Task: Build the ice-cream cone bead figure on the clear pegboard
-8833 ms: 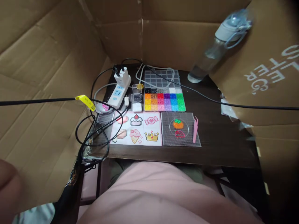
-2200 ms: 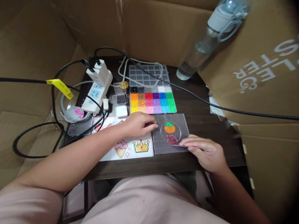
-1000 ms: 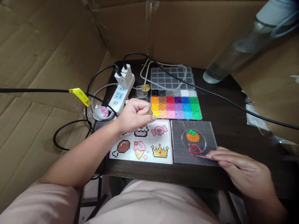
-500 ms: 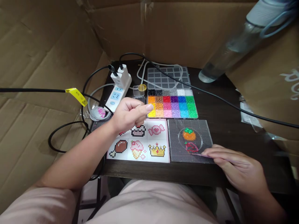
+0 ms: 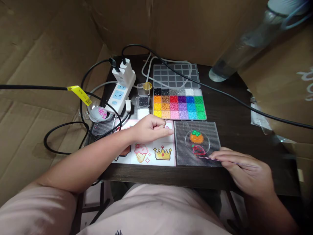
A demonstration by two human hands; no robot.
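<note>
My right hand (image 5: 244, 168) pinches a pair of thin tweezers (image 5: 228, 161); their tips point at a red bead outline (image 5: 199, 150) on the clear pegboard (image 5: 182, 156). Above that outline sits an orange bead fruit with a green top (image 5: 196, 137), inside a round ring on the board. My left hand (image 5: 153, 130) is closed in a loose fist above the pattern sheet (image 5: 153, 162). Its thumb points toward the pegboard, and whether something small is inside cannot be made out. The hand hides part of the sheet, where a crown and an ice cream still show.
A tray of coloured beads (image 5: 181, 106) lies behind the pegboard, its lid (image 5: 176, 75) beyond. At left are a power strip (image 5: 119, 94), small boxes (image 5: 143, 101) and a dish of pink beads (image 5: 98, 114). A black cable crosses overhead; a bottle (image 5: 241, 45) stands back right.
My left hand has moved right and toward me, from near the bead tray to over the pattern sheet. My right hand keeps the tweezers at the red outline. The view has shifted slightly.
</note>
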